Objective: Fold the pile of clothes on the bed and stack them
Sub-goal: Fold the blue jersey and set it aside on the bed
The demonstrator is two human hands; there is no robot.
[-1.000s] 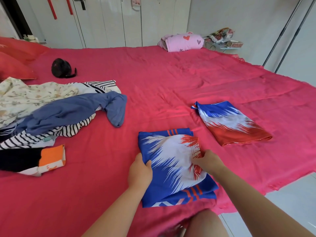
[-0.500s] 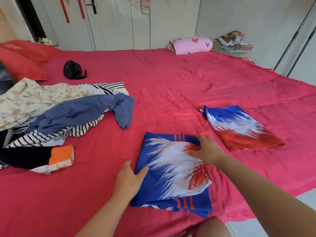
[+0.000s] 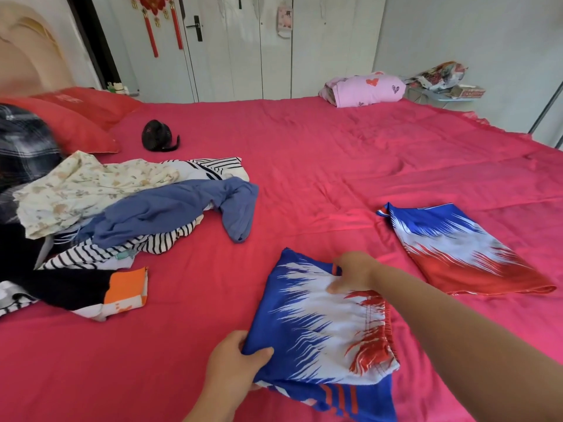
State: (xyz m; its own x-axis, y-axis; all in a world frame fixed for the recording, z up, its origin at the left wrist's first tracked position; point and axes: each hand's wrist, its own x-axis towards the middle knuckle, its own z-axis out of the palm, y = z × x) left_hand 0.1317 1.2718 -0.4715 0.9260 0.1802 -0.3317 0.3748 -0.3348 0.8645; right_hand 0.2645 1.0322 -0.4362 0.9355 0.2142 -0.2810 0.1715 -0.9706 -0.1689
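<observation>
A folded blue, white and red jersey [image 3: 316, 324] lies on the red bed [image 3: 304, 153] right in front of me. My left hand [image 3: 234, 365] grips its near left corner, thumb on top. My right hand [image 3: 353, 271] pinches its far edge near the top right. A second folded piece in the same blue, white and red print [image 3: 457, 251] lies flat to the right. At the left sits the unfolded pile [image 3: 122, 208]: a floral cream garment, a blue one, a black-and-white striped one, and a black piece with an orange cuff [image 3: 125, 289].
Red pillows [image 3: 73, 123] and a dark checked cloth [image 3: 24, 144] lie at far left. A small black object [image 3: 158, 136] rests mid-bed. A pink bundle [image 3: 365, 89] sits at the far edge. White wardrobe doors stand behind; the bed's right edge drops to the floor.
My left hand slid from the jersey's left side to its near corner and closed on it. My right hand moved from the right edge to the far edge. The view tilted up.
</observation>
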